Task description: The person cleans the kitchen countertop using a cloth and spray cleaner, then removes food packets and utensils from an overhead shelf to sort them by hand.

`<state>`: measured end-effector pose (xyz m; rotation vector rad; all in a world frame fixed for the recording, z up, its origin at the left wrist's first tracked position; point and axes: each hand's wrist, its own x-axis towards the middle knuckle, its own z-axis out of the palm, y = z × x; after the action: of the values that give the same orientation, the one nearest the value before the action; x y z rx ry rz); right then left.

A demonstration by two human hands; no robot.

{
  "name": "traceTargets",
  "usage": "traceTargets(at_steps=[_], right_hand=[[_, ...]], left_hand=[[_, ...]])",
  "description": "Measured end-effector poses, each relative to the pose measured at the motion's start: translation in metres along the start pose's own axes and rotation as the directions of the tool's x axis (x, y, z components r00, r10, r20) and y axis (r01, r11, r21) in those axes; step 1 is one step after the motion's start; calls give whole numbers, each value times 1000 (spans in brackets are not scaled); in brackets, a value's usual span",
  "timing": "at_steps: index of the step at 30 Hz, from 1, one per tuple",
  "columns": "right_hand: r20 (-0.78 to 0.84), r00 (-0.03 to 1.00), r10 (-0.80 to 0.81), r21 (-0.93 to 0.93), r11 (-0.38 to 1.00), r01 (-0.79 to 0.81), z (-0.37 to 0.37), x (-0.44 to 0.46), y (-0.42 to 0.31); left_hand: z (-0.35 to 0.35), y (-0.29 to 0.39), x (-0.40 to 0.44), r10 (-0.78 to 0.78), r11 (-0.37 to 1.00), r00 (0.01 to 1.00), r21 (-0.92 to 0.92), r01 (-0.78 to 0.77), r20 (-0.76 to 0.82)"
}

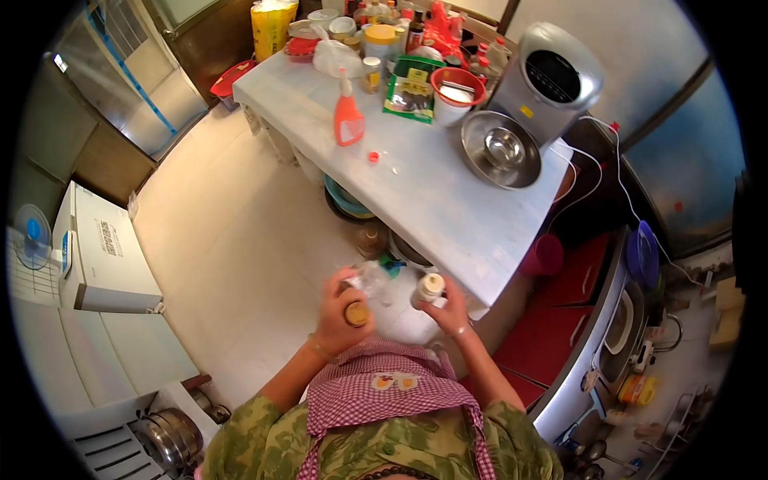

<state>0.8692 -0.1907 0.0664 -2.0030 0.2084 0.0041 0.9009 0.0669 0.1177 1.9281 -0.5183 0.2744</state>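
My left hand [338,320] is closed around a small jar with a yellow-brown lid [357,314]. Clear, crumpled plastic [370,280], blurred, hangs at the fingers of that same hand. In my right hand [453,312] is a small white bottle with a cream-coloured cap [432,286], held upright near the table's front corner. Both hands are in front of the checked apron [360,396], apart from each other. On the table [448,212] stand a red spray bottle [348,120], a small red cap [374,157] and a green packet [410,88].
Jars, bottles and bags crowd the table's far end. A silver appliance [552,72] stands beside a steel basin [488,172]. Basins and a brown jar [370,238] sit under the table. Left is a white chest freezer [104,248]; right, a sink counter with red cabinets [544,344].
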Motion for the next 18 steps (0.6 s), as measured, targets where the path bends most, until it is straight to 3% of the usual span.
traceTargets(at_steps=[4,10,16,18], right_hand=[[115,900,-420,-158,887,434,70,59,-44],[265,895,-359,9,929,370,142,97,-81],[318,835,-449,40,887,461,191,142,-106],[323,846,-424,67,902,426,208,162,-113]], left_hand=[[-80,-19,-9,-93,980,979,154,122,-183],[-148,-31,-31,-309,921,848,86,380,-431],[-182,-59,-17,-375,900,793,15,435,-481],[-187,-68,4,-387,898,778,-10,440,-494]])
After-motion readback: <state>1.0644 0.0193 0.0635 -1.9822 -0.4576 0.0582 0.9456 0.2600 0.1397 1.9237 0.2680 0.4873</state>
